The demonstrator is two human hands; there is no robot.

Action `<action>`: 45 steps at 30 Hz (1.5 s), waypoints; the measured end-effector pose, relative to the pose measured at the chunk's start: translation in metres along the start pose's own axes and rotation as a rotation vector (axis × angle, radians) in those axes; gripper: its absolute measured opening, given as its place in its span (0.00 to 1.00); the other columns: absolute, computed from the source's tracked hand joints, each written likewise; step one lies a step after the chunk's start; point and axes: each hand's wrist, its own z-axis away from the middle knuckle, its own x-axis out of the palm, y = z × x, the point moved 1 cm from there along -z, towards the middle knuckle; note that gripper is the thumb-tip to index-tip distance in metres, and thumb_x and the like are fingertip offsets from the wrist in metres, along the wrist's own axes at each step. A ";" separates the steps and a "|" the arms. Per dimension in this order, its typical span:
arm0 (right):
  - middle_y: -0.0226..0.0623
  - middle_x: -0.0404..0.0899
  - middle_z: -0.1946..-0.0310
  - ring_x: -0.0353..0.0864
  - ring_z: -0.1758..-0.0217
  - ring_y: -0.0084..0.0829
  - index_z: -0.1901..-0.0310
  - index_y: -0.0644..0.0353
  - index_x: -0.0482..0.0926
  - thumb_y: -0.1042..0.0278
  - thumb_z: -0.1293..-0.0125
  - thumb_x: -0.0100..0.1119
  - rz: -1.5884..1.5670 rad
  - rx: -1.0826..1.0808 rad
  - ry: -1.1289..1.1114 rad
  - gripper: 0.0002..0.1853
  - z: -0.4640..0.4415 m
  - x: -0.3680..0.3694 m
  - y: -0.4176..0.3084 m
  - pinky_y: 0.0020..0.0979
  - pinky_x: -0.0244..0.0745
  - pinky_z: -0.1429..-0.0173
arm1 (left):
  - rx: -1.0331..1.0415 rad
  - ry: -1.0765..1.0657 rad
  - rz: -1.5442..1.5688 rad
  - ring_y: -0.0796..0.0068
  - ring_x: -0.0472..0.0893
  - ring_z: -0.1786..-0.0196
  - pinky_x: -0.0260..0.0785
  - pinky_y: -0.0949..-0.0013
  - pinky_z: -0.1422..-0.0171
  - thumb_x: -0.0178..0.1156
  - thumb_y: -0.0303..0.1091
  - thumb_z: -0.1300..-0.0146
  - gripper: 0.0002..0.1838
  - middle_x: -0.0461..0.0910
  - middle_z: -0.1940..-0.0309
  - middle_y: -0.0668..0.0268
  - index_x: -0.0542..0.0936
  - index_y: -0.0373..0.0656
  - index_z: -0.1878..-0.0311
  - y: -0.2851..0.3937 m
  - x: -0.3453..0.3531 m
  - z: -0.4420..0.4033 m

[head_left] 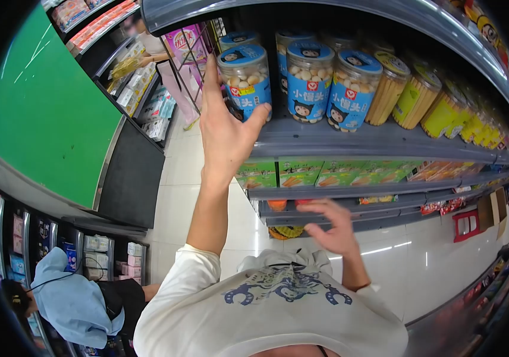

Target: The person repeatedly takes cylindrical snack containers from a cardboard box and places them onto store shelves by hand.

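My left hand [229, 134] is around the front of a clear jar [246, 83] with a blue lid and blue label, at the left end of the upper shelf. Its fingers run up the jar's left side and the thumb rests across the lower right front. Pale round biscuits show through the jar's wall. Two matching jars stand just to the right, a middle jar [310, 83] and a right jar [352, 92]. My right hand [330, 227], slightly blurred, hangs lower down in front of the shelves, fingers apart and holding nothing.
Jars of breadsticks [387, 92] and yellow-labelled jars [418, 98] continue rightward. Green boxes [338, 174] line the shelf below. A wire grid [198, 56] borders the left end. A person in blue [76, 297] is at lower left; another person [174, 77] stands beyond. A red stool [467, 225] is at right.
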 end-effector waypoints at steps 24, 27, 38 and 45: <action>0.44 0.71 0.43 0.71 0.42 0.38 0.57 0.53 0.75 0.62 0.62 0.75 0.974 -0.637 0.447 0.28 -0.167 -0.031 -0.080 0.48 0.58 0.36 | 0.075 0.080 0.184 0.60 0.75 0.44 0.69 0.63 0.40 0.69 0.29 0.58 0.51 0.69 0.43 0.50 0.52 0.33 0.30 0.012 -0.006 0.014; 0.45 0.69 0.41 0.75 0.45 0.42 0.56 0.55 0.73 0.72 0.63 0.74 0.788 -0.746 0.403 0.28 -0.160 -0.028 -0.077 0.40 0.70 0.43 | 0.114 0.126 0.240 0.64 0.74 0.43 0.67 0.66 0.38 0.70 0.26 0.60 0.50 0.68 0.42 0.53 0.54 0.34 0.31 0.011 -0.006 0.022; 0.52 0.69 0.42 0.73 0.43 0.46 0.42 0.69 0.68 0.77 0.66 0.76 0.131 -0.984 0.385 0.43 -0.119 -0.038 -0.054 0.40 0.71 0.40 | 0.275 0.344 0.023 0.60 0.73 0.41 0.64 0.58 0.35 0.74 0.22 0.65 0.53 0.69 0.45 0.52 0.52 0.36 0.35 0.059 -0.004 0.084; 0.52 0.69 0.41 0.72 0.42 0.48 0.36 0.70 0.63 0.72 0.65 0.74 -0.063 -0.594 0.221 0.48 -0.022 -0.031 -0.046 0.41 0.70 0.38 | -0.168 0.261 0.246 0.65 0.71 0.41 0.63 0.63 0.36 0.70 0.23 0.62 0.52 0.67 0.45 0.56 0.52 0.36 0.32 0.098 -0.005 0.192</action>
